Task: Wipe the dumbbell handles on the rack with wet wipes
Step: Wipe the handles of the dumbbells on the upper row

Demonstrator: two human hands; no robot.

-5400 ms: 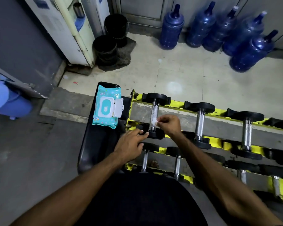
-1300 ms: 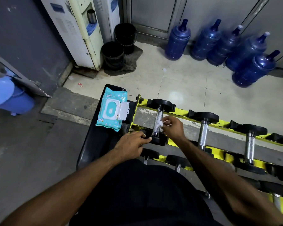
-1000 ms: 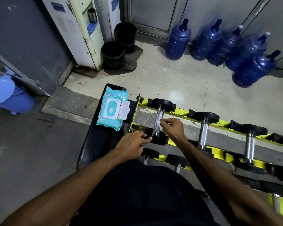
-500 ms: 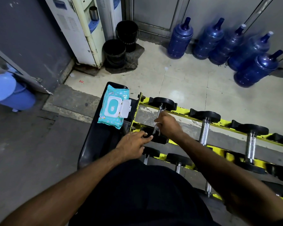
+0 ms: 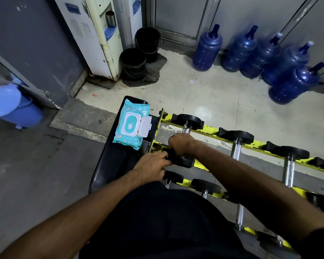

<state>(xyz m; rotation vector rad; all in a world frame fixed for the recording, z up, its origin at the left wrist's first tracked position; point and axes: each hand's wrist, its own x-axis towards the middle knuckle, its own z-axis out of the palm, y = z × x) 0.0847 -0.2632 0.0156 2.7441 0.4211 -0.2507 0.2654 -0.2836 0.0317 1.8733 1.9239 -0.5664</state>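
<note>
Pale floor tiles (image 5: 213, 94) stretch behind the yellow dumbbell rack (image 5: 209, 130). 5 blue water jugs (image 5: 207, 51) line the wall beyond the rack's far side. A water dispenser (image 5: 101, 34) and 2 black buckets (image 5: 133, 62) stand past its left end. Against that left end lies a black bench pad (image 5: 108, 165) carrying the wet wipes pack (image 5: 132, 124), its lid flipped open.

I read this as a wiping stroke on the first dumbbell handle (image 5: 186, 130), the leftmost on the rack's top tier. The right hand (image 5: 180, 143) is wrapped over that handle, fingers curled round it. Only a short bright stub shows below the far head (image 5: 188, 120). The wipe is hidden under the hand, so I cannot confirm it.

The left hand (image 5: 151, 165) reaches in beside the rack's left end. Its fingers lie fairly straight on the near head (image 5: 181, 160), pressing rather than wrapping. I judge that this stops the dumbbell rolling.

Both forearms come in low from the rack's near side. The right one crosses above the lower tier, its wrist bent down onto the handle.

Next, by my judgement, I run the stroke along the full handle. Then I shift rightward along the top tier to the second handle (image 5: 236, 150) and the third handle (image 5: 288, 171). The lower tier looks yet to be done, so the job seems early. A fresh wipe from the pack may be wanted.
</note>
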